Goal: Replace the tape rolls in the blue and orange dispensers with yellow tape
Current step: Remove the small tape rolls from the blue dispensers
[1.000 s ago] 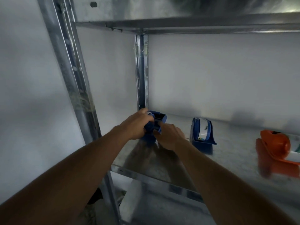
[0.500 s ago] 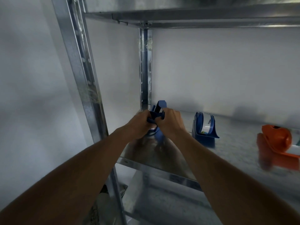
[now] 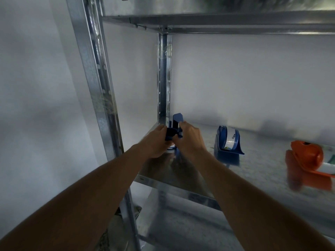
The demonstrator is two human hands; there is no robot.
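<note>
Gripping blue dispenser (image 3: 174, 131), between both hands (image 3: 174, 140)

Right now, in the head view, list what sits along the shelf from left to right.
Front steel post → left hand → blue dispenser held in both hands → right hand → second blue dispenser, with a white roll → orange dispenser.
</note>
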